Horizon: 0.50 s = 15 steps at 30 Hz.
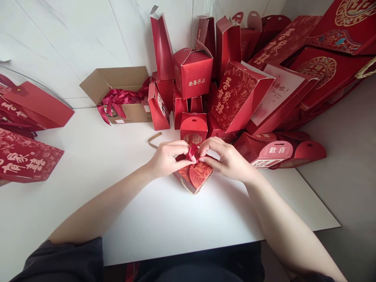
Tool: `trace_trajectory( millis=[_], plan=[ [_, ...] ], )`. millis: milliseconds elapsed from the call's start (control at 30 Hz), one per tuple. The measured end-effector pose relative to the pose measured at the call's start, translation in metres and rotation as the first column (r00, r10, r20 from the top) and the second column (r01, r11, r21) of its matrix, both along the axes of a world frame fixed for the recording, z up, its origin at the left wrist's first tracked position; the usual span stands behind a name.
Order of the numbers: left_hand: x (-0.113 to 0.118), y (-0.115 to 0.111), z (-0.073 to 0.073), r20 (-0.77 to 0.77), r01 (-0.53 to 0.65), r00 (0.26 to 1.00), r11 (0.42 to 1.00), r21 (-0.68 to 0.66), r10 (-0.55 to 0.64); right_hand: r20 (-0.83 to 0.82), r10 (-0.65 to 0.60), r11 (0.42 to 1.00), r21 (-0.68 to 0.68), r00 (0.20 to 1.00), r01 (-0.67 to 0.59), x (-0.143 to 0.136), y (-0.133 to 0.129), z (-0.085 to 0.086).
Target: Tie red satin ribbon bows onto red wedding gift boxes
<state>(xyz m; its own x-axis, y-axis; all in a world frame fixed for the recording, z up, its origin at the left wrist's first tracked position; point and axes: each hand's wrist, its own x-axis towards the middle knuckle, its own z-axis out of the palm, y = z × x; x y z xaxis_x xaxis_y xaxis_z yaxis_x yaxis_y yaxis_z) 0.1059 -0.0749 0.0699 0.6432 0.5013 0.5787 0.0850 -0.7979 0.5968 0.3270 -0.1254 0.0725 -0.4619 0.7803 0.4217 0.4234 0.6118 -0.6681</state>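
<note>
A small red gift box with a gold leaf pattern rests on the white table, a twisted gold cord running along its lower edge. Over its top, a dark red ribbon is bunched between my two hands. My left hand pinches the ribbon from the left, thumb and forefinger pressed together. From the right, my right hand pinches the ribbon close to the box lid, its fingers curled. The fingers partly cover the ribbon, so whether it is knotted cannot be made out.
Behind the hands stand several red boxes, stacked and crowded to the right. An open cardboard box holds loose red ribbons. More red gift bags lie at the left. A short brown strip lies on the white table.
</note>
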Motion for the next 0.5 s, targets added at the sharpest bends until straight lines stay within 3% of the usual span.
trace_trajectory(
  millis=[133, 200, 333, 500],
  plan=[
    [0.0, 0.0003, 0.0004, 0.0, 0.0, 1.0, 1.0, -0.016, 0.0, 0.134, -0.084, 0.989, 0.13, 0.987, 0.067, -0.0001, -0.0031, -0.0001],
    [-0.0001, 0.0003, 0.0006, -0.001, 0.001, 1.0, 1.0, -0.02, -0.001, 0.129, -0.095, 0.989, 0.123, 0.987, 0.079, -0.0009, -0.005, 0.0014],
    [-0.0006, 0.0003, 0.0006, -0.01, -0.007, 1.0, 1.0, -0.014, 0.007, 0.039, -0.021, 0.997, -0.071, 0.999, 0.024, -0.0016, -0.0081, 0.0063],
    [-0.0006, 0.0001, 0.0007, -0.014, -0.002, 1.0, 1.0, 0.001, 0.002, -0.105, -0.006, 0.952, -0.304, 0.994, -0.026, -0.0002, -0.0077, 0.0064]
  ],
)
